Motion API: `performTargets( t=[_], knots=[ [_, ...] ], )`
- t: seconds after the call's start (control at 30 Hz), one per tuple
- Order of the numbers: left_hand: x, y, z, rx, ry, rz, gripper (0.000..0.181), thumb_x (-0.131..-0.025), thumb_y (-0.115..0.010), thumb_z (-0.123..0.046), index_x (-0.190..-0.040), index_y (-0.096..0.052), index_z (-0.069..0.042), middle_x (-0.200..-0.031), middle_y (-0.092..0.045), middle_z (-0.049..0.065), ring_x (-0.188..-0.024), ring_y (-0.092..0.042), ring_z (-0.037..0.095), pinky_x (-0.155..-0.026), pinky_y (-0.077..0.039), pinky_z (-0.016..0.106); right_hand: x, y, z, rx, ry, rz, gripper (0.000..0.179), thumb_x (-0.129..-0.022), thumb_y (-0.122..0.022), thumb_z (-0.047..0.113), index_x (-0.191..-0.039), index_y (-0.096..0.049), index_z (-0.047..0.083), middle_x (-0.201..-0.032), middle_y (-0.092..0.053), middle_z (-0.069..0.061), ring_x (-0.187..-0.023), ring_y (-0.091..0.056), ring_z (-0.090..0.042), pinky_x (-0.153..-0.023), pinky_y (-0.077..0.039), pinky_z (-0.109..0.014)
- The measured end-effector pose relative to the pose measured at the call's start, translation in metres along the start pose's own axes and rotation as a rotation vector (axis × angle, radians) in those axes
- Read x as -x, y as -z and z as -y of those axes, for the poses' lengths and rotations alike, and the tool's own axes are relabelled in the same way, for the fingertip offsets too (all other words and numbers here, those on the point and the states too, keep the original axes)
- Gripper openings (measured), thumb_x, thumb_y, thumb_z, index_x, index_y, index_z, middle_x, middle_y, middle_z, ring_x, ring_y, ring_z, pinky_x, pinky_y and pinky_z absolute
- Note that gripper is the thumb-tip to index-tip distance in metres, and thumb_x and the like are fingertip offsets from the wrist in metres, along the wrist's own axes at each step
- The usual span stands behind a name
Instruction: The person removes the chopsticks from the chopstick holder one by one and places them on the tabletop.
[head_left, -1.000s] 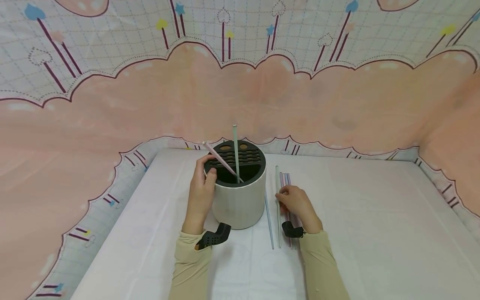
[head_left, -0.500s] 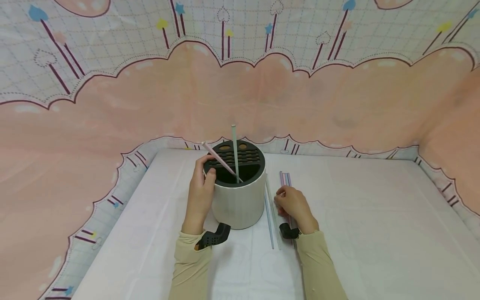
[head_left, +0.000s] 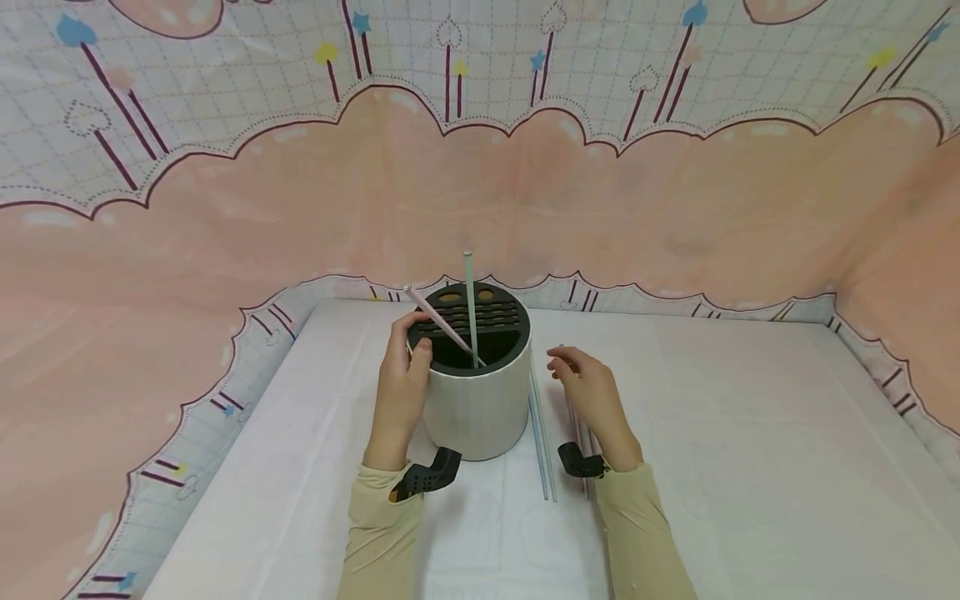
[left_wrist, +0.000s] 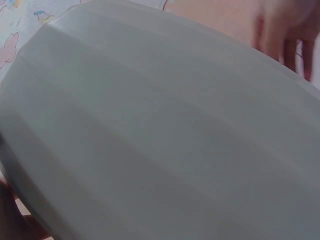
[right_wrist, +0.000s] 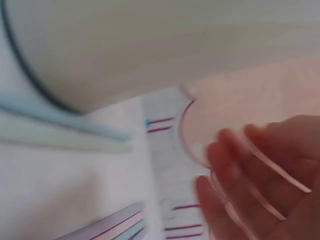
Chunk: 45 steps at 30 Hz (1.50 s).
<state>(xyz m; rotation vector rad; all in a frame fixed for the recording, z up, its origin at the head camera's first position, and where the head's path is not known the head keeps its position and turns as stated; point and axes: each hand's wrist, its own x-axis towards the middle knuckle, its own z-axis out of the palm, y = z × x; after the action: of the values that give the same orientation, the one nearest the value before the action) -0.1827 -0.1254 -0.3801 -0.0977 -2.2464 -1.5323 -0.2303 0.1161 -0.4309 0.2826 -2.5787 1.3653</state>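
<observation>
A white utensil holder (head_left: 476,417) with a slotted black top stands upright on the table. My left hand (head_left: 401,383) grips its left side, thumb at the black rim. A pink stick (head_left: 435,313) leans in the holder's large opening beside a taller green stick (head_left: 471,300). On the table right of the holder, a thin blue stick (right_wrist: 60,120) and a pale green stick (right_wrist: 60,140) lie side by side. My right hand (head_left: 592,392) hovers above a small row of purple, pink and blue sticks (right_wrist: 107,225), fingers loosely bent, nothing held.
White cloth covers the table (head_left: 750,433). Behind it hangs a peach and white patterned curtain (head_left: 637,217) with drawn candles. A black wrist camera (head_left: 429,472) sits on the left wrist, another black wrist camera (head_left: 582,461) on the right.
The pale green stick has shifted left, from beside the row to beside the blue stick. My right hand has let go of it and moved up, away from the table's near edge.
</observation>
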Motion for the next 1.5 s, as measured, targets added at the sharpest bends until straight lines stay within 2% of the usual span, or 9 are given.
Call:
performTargets(
  t=[0.2, 0.33, 0.5, 0.63, 0.77, 1.0, 1.2, 1.33, 1.5],
  knots=[
    [-0.001, 0.001, -0.001, -0.003, -0.007, 0.001, 0.035, -0.093, -0.036, -0.032, -0.128, -0.037, -0.029, -0.09, -0.04, 0.008, -0.067, -0.036, 0.023, -0.059, -0.034, 0.034, 0.005, 0.008, 0.031, -0.155, 0.199, -0.2, 0.024, -0.091, -0.049, 0.024, -0.111, -0.059, 0.014, -0.101, -0.063, 0.002, -0.095, -0.056, -0.011, -0.083, -0.043, -0.032],
    [-0.002, 0.001, -0.001, -0.002, -0.01, 0.005, 0.036, -0.093, -0.036, -0.035, -0.128, -0.037, -0.028, -0.113, -0.045, 0.004, -0.084, -0.042, 0.022, -0.068, -0.035, 0.036, 0.012, 0.01, 0.051, -0.233, 0.31, -0.265, 0.024, -0.091, -0.049, 0.022, -0.112, -0.059, 0.014, -0.106, -0.061, 0.002, -0.103, -0.053, -0.012, -0.088, -0.04, -0.034],
    [-0.004, 0.001, 0.0, 0.002, -0.007, 0.004, 0.036, -0.092, -0.035, -0.034, -0.127, -0.038, -0.029, -0.12, -0.043, 0.003, -0.088, -0.042, 0.023, -0.07, -0.035, 0.038, 0.016, 0.005, 0.073, -0.233, 0.47, -0.248, 0.026, -0.092, -0.046, 0.013, -0.116, -0.057, 0.013, -0.113, -0.058, 0.002, -0.111, -0.048, -0.013, -0.093, -0.036, -0.033],
    [-0.005, 0.0, 0.001, 0.018, -0.014, 0.006, 0.035, -0.092, -0.036, -0.033, -0.127, -0.038, -0.028, -0.125, -0.043, 0.001, -0.097, -0.044, 0.021, -0.078, -0.039, 0.04, 0.016, -0.004, 0.085, -0.126, 0.562, -0.195, 0.029, -0.093, -0.044, 0.015, -0.12, -0.055, 0.013, -0.119, -0.055, 0.0, -0.115, -0.045, -0.015, -0.098, -0.03, -0.033],
    [-0.006, 0.0, 0.001, 0.031, -0.034, 0.013, 0.034, -0.093, -0.036, -0.031, -0.126, -0.039, -0.027, -0.133, -0.039, -0.001, -0.112, -0.041, 0.017, -0.09, -0.036, 0.045, 0.017, -0.014, 0.095, 0.039, 0.587, -0.181, 0.033, -0.093, -0.045, 0.024, -0.123, -0.053, 0.012, -0.122, -0.054, -0.002, -0.117, -0.042, -0.018, -0.103, -0.019, -0.038],
    [-0.009, -0.001, 0.002, 0.033, -0.041, 0.01, 0.033, -0.093, -0.036, -0.031, -0.126, -0.039, -0.027, -0.13, -0.04, -0.001, -0.106, -0.043, 0.019, -0.083, -0.038, 0.041, 0.024, -0.026, 0.112, 0.277, 0.632, -0.158, 0.04, -0.091, -0.044, 0.038, -0.122, -0.055, 0.016, -0.125, -0.051, -0.001, -0.122, -0.035, -0.021, -0.101, -0.007, -0.054],
    [-0.011, 0.001, 0.004, 0.032, -0.062, 0.012, 0.033, -0.094, -0.038, -0.034, -0.126, -0.04, -0.025, -0.127, -0.043, 0.001, -0.107, -0.042, 0.017, -0.084, -0.036, 0.04, 0.029, -0.031, 0.12, 0.325, 0.664, -0.154, 0.027, -0.087, -0.054, 0.032, -0.11, -0.063, 0.021, -0.121, -0.053, 0.002, -0.119, -0.036, -0.02, -0.097, -0.004, -0.061],
    [-0.012, 0.002, 0.002, 0.029, -0.093, 0.014, 0.048, -0.088, -0.038, -0.049, -0.126, -0.041, -0.02, -0.13, -0.043, 0.004, -0.114, -0.04, 0.018, -0.088, -0.034, 0.045, 0.03, -0.032, 0.12, 0.337, 0.675, -0.161, 0.02, -0.085, -0.058, 0.029, -0.102, -0.066, 0.022, -0.113, -0.057, 0.004, -0.114, -0.04, -0.018, -0.098, -0.002, -0.06],
    [-0.01, 0.003, -0.005, 0.036, -0.084, 0.02, 0.047, -0.09, -0.04, -0.042, -0.127, -0.041, -0.013, -0.131, -0.041, 0.01, -0.115, -0.039, 0.023, -0.089, -0.033, 0.049, 0.028, -0.032, 0.117, 0.239, 0.668, -0.186, 0.014, -0.084, -0.061, 0.026, -0.095, -0.068, 0.019, -0.104, -0.061, 0.005, -0.105, -0.046, -0.016, -0.099, -0.005, -0.057]
  ],
)
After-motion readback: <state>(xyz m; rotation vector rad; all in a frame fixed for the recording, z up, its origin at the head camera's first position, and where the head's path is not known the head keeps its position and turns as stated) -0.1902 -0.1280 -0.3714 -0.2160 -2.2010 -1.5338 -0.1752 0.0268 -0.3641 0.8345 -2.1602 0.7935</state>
